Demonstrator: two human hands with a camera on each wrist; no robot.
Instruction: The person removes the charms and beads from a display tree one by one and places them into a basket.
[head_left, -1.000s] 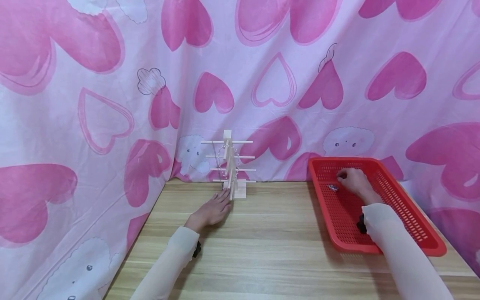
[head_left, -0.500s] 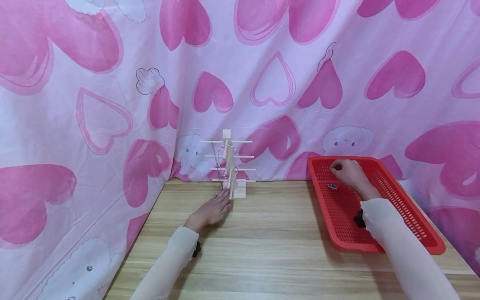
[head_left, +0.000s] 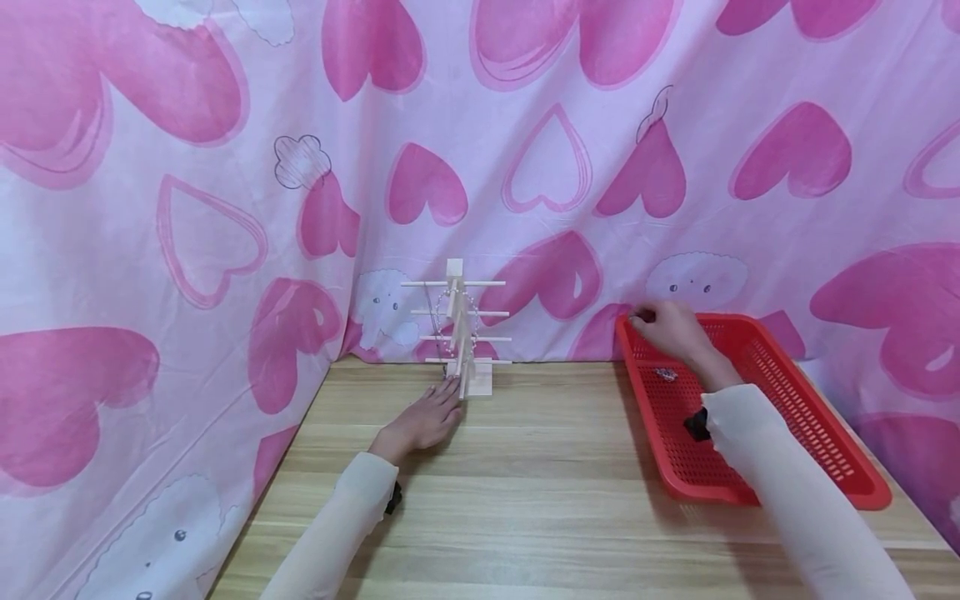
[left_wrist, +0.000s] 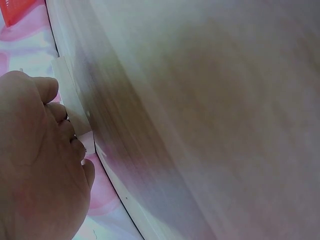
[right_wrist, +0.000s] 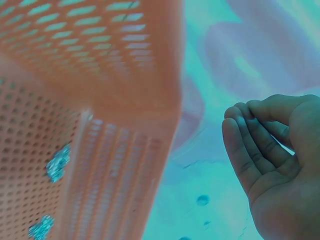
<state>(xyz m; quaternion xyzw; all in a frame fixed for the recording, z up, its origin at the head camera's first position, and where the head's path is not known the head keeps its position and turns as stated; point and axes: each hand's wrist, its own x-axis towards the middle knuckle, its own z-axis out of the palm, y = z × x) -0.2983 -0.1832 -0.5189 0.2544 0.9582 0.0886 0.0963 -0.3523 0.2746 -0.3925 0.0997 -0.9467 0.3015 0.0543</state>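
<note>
A pale wooden rack (head_left: 455, 268) with several crossbars stands at the back of the table. A beaded necklace (head_left: 477, 321) hangs from it, and a thin dark chain (head_left: 432, 312) hangs at its left. My left hand (head_left: 420, 423) lies palm down, extended fingers touching the foot of the rack. Over the far left corner of the red basket (head_left: 660, 467) is my right hand (head_left: 669, 331), thumb and fingertips brought together. Whether anything small is pinched there cannot be seen. In the right wrist view, two shiny clumps, an upper clump (right_wrist: 58, 163) and a lower clump (right_wrist: 41, 227), lie in the basket.
The wooden table (head_left: 540, 500) runs between the rack and the basket. A pink heart-patterned cloth (head_left: 525, 150) hangs closely behind the rack and along both sides.
My right hand has risen from inside the basket and moved left and away from me, to the basket's far left corner. The left hand and the rack have stayed still.
</note>
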